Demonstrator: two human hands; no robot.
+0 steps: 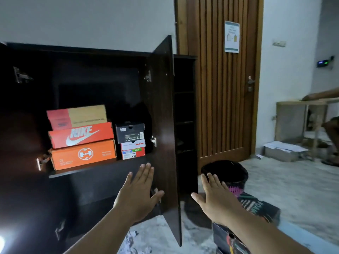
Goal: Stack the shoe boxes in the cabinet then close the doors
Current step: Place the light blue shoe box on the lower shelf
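My left hand is spread flat with straight fingers, holding nothing, in front of the cabinet's dark lower section beside the open right door. My right hand is likewise flat and released, on the outer side of that door; I cannot tell whether either hand touches it. The cabinet stands open, and on its shelf I see two stacks. The left stack has an orange box at the bottom, an orange Nike box on it, and a red and tan box on top. Just beside them, a black box sits on a smaller white and red box. Behind my right hand stands a black bin, with a dark printed box on the floor.
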